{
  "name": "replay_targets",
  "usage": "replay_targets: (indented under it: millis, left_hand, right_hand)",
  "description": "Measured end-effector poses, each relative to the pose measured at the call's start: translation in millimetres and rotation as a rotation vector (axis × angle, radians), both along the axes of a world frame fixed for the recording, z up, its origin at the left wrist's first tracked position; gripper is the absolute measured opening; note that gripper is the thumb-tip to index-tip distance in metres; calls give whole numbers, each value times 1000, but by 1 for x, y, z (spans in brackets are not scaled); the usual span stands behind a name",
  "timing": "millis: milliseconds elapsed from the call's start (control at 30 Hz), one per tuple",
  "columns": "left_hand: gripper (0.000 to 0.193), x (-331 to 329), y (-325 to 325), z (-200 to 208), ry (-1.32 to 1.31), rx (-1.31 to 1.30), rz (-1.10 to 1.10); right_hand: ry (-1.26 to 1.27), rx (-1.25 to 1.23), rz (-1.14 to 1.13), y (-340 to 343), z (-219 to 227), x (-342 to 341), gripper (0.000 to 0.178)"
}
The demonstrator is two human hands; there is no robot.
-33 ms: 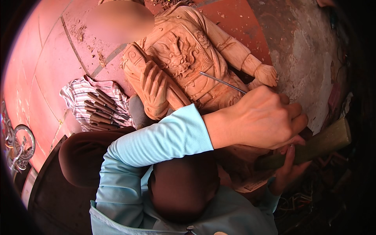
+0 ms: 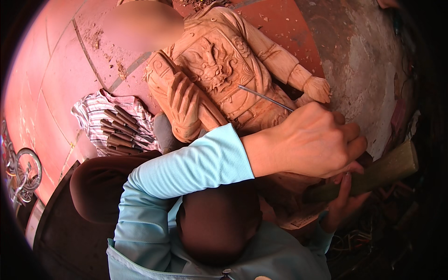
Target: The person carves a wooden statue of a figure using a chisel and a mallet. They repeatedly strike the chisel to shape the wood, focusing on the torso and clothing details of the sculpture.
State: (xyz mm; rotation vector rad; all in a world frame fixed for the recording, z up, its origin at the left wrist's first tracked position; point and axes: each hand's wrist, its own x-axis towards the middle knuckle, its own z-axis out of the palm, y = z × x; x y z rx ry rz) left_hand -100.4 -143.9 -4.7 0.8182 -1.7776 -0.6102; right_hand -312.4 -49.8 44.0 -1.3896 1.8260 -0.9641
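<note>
A carved wooden statue lies across the floor ahead of me, with a relief face on its chest; its head end is blurred. My left hand crosses over the statue's lower part, fingers closed round a chisel. The thin metal shaft sticks out toward the far left, its tip at the statue's belly; the fist hides its handle. Lower right, partly in shadow, my right hand has its fingers wrapped round a thick greenish-brown wooden mallet, which points to the right.
Several wood-handled chisels lie on a striped cloth at the left. Wood chips are scattered over the red tiled floor. A bicycle wheel shows at the far left. Dark clutter fills the lower right.
</note>
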Motion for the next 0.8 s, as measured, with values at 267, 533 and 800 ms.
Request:
replay_targets:
  millis: [267, 533, 800]
  left_hand:
    - [32, 1, 1, 1, 2, -3, -12]
    - [33, 2, 3, 1, 0, -5, -15]
    - [36, 8, 3, 5, 31, 41, -93]
  right_hand:
    - [-11, -9, -1, 1, 4, 2, 51]
    - [65, -31, 38, -2, 5, 12, 18]
    - [158, -137, 80, 5, 2, 4, 32]
